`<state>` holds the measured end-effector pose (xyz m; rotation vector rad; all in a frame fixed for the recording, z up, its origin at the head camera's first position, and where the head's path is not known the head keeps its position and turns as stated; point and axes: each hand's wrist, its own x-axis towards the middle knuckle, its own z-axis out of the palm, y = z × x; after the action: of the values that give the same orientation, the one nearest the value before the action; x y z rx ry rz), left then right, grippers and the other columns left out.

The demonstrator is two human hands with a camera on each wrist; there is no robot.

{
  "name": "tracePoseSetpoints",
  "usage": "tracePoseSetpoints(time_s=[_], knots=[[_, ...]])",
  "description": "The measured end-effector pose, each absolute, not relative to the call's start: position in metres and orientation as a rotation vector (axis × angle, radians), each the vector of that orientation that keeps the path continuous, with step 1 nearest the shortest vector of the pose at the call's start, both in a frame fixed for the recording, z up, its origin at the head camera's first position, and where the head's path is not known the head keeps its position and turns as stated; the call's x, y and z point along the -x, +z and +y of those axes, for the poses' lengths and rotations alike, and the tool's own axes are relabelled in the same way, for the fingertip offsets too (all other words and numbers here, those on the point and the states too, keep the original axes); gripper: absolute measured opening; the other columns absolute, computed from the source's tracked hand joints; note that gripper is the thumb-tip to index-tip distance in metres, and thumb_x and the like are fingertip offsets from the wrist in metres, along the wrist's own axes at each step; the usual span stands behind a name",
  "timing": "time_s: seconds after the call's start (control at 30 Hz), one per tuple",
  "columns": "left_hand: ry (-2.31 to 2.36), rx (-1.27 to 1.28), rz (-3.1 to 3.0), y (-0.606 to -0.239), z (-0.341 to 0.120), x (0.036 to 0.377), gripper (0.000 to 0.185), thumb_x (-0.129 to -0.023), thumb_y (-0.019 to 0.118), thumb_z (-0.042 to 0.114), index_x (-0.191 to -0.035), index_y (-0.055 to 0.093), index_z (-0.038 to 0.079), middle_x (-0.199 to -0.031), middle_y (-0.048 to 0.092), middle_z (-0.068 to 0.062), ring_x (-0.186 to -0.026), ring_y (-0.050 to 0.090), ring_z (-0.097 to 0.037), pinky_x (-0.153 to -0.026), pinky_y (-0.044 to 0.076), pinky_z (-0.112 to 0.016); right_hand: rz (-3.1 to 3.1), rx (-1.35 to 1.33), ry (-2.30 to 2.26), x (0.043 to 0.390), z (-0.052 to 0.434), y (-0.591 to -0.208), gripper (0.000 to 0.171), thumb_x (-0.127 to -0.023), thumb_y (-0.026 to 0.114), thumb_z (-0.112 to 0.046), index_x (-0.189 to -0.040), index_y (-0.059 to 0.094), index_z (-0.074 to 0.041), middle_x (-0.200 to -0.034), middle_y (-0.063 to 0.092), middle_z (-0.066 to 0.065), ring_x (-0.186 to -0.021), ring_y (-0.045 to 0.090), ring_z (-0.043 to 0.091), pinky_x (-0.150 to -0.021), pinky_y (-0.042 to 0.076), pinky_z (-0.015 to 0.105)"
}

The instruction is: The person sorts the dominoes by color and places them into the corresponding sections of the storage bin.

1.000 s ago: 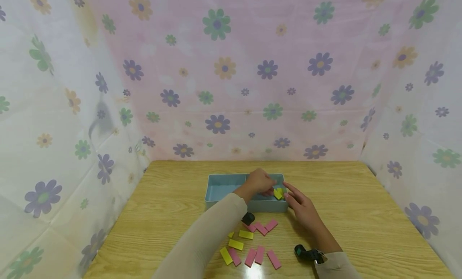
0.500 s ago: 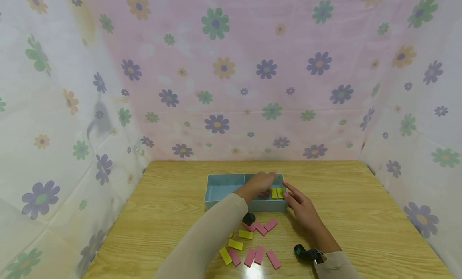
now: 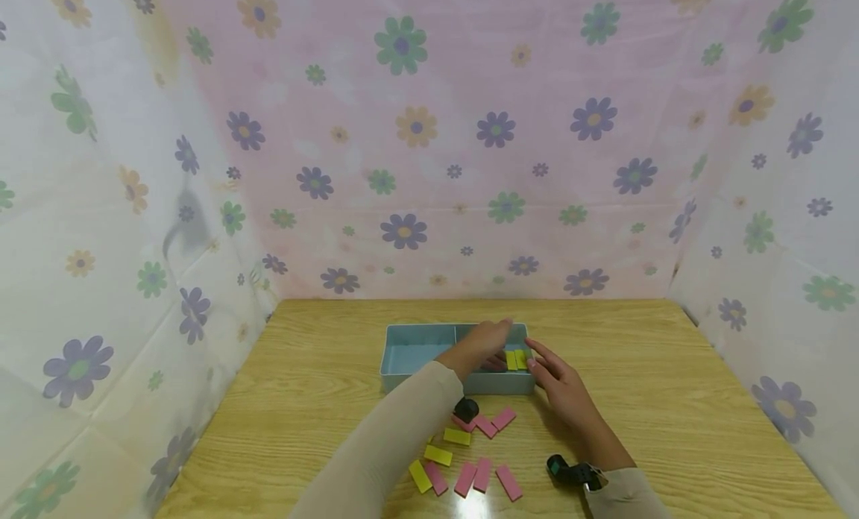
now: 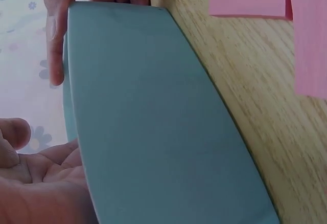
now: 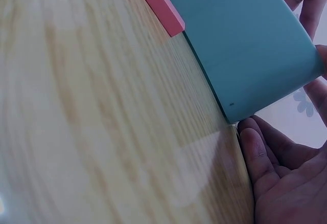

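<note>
A blue-grey tray (image 3: 419, 329) with two compartments stands mid-table. My left hand (image 3: 488, 337) reaches over its right compartment with the fingers stretched out, holding nothing; its bare palm (image 4: 36, 183) shows beside the tray wall (image 4: 153, 121). Two yellow blocks (image 3: 515, 359) lie flat side by side in that compartment, just right of the left fingertips. My right hand (image 3: 560, 381) rests at the tray's front right corner, fingers relaxed and touching the wall (image 5: 245, 40). The left compartment looks bare.
Loose pink blocks (image 3: 503, 417) and yellow blocks (image 3: 438, 455) lie on the wooden table (image 3: 671, 400) in front of the tray. One pink block (image 5: 158, 1) sits close to the tray's front wall. Flowered cloth walls enclose the table on three sides.
A yellow block that stood tilted at my left fingertips now lies flat beside the other one. My left fingers have straightened over the compartment. The right hand has hardly moved.
</note>
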<state>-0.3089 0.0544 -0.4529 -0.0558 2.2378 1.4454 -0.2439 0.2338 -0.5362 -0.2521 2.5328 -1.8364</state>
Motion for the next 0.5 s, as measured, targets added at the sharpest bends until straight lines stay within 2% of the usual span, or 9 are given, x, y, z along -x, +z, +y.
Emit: tracePoseSetpoints(time_s=[0.27,0.5], knots=[[1.468,0.069,2.221,-0.4562,0.0565,0.3099,0.076,-0.102,0.051,0.062,-0.149,0.052,0.002,-0.119,0.07,-0.024,-0.096,0.073,-0.038,-0.089,0.061,-0.05,2.521,0.267,-1.853,0.2434,0.2338,-0.5372,0.055,-0.11,0.048,-0.042,-0.161,0.039,-0.023,-0.159,0.043,0.023,-0.144,0.046,0.041,-0.11,0.05,0.049],[1.371,0.047,2.279,-0.4592,0.0579,0.3116,0.089,-0.093,0.065,0.065,-0.154,0.045,0.003,-0.118,0.068,-0.017,-0.093,0.074,-0.031,-0.087,0.061,-0.047,2.519,0.263,-1.844,0.2445,0.2353,-0.5395,0.053,-0.111,0.047,-0.041,-0.161,0.038,-0.028,-0.157,0.045,0.023,-0.143,0.047,0.04,-0.111,0.049,0.051]])
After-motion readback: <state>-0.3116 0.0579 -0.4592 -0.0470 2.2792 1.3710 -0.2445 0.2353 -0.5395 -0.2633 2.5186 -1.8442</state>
